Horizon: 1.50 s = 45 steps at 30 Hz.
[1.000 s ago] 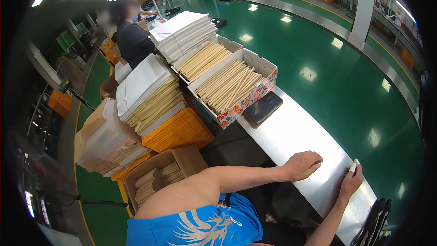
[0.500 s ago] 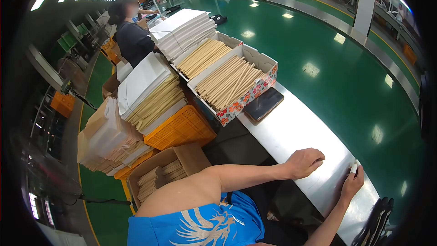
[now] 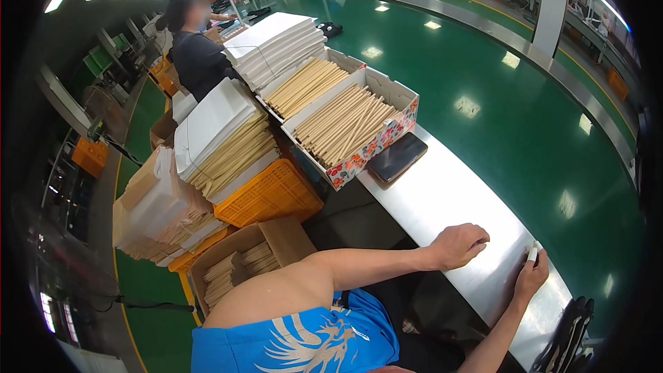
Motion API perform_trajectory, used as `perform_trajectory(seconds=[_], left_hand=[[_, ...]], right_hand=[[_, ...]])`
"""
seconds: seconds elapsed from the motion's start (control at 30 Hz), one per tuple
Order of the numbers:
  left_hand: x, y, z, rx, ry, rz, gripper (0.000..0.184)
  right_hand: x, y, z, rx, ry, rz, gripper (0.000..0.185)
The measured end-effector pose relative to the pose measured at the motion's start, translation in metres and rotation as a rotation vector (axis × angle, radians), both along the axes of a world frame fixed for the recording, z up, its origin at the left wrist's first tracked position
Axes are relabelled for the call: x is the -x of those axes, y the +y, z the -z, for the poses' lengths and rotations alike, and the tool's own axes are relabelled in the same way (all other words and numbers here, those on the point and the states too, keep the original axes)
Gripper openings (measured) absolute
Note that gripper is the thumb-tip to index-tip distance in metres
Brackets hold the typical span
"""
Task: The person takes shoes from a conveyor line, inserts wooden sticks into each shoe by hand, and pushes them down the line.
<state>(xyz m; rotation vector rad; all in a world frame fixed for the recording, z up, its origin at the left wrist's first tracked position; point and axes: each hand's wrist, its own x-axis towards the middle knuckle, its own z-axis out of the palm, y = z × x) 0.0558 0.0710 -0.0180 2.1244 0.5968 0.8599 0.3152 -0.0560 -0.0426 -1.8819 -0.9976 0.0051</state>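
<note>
My left hand [image 3: 459, 245] is over the shiny metal bench top [image 3: 442, 200], its fingers curled in and pressed together. Whatever those fingers may hold is hidden. Farther right, at the bench's edge beside the green belt, my right hand [image 3: 531, 273] has its fingers bent close together. A short white piece [image 3: 532, 253] shows at these fingers; I cannot tell whether it is held or wrapped round a finger. The two hands are apart. Several dark, long items [image 3: 572, 331] lie on the bench below my right hand.
A flowered box [image 3: 376, 145] holds tan paper sticks, with a dark phone-like slab [image 3: 397, 157] beside it. Stacks of white sheets [image 3: 273, 45] stand behind. An orange crate [image 3: 269, 193] and a carton [image 3: 286, 238] are left. A co-worker [image 3: 197, 55] sits beyond. The green belt [image 3: 497, 145] curves along the bench.
The whole view has shifted slightly, so the scene sits a little farther left. Both hands keep nearly the same pose and place on the bench.
</note>
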Motion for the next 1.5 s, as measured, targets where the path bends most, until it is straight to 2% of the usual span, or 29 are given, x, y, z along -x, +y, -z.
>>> perform_trajectory(seconds=[0.5, 0.6, 0.67, 0.77, 0.8, 0.9, 0.97, 1.0, 1.03, 1.27, 1.4, 1.47, 1.5], left_hand=[[0.001, 0.001, -0.002, 0.057, 0.027, 0.008, 0.019], [0.0, 0.002, 0.001, -0.042, -0.028, 0.019, 0.014], [0.0, 0.003, 0.001, -0.02, -0.02, 0.023, 0.015], [0.0, 0.005, 0.005, -0.011, -0.009, 0.024, 0.017], [-0.001, 0.007, 0.008, -0.006, 0.054, 0.01, 0.018], [-0.002, 0.006, 0.01, 0.041, 0.031, 0.01, 0.02], [-0.004, 0.006, 0.007, 0.023, 0.011, 0.039, 0.022], [-0.01, 0.001, 0.004, 0.046, -0.004, 0.06, 0.024], [-0.001, 0.003, -0.003, 0.082, 0.028, 0.033, 0.024], [0.0, 0.0, -0.003, 0.07, 0.016, 0.096, 0.021], [0.002, 0.002, -0.001, 0.096, 0.004, 0.107, 0.021], [0.001, 0.001, -0.005, 0.111, 0.022, 0.128, 0.021], [0.0, 0.0, -0.005, 0.126, 0.012, 0.14, 0.021]], right_hand=[[-0.004, -0.002, 0.001, 0.06, -0.001, 0.002, 0.023], [0.0, -0.002, -0.002, 0.059, -0.004, 0.002, 0.022], [0.003, 0.001, -0.001, -0.04, -0.022, 0.015, 0.015], [-0.004, 0.0, 0.003, 0.063, -0.009, 0.035, 0.013], [-0.005, 0.003, 0.008, 0.032, -0.058, 0.038, 0.014], [0.006, 0.005, -0.001, -0.035, -0.158, 0.092, 0.017], [-0.003, -0.002, 0.005, 0.041, -0.208, 0.122, 0.016], [0.005, -0.006, -0.013, -0.018, -0.142, 0.135, 0.016], [0.001, 0.001, 0.002, 0.048, -0.161, 0.136, 0.015], [0.014, -0.002, -0.014, 0.008, -0.094, 0.153, 0.015], [0.009, 0.001, -0.002, 0.052, -0.154, 0.183, 0.019], [0.008, 0.004, 0.007, -0.04, -0.183, 0.217, 0.02], [0.009, 0.002, -0.001, 0.015, -0.145, 0.204, 0.019]])
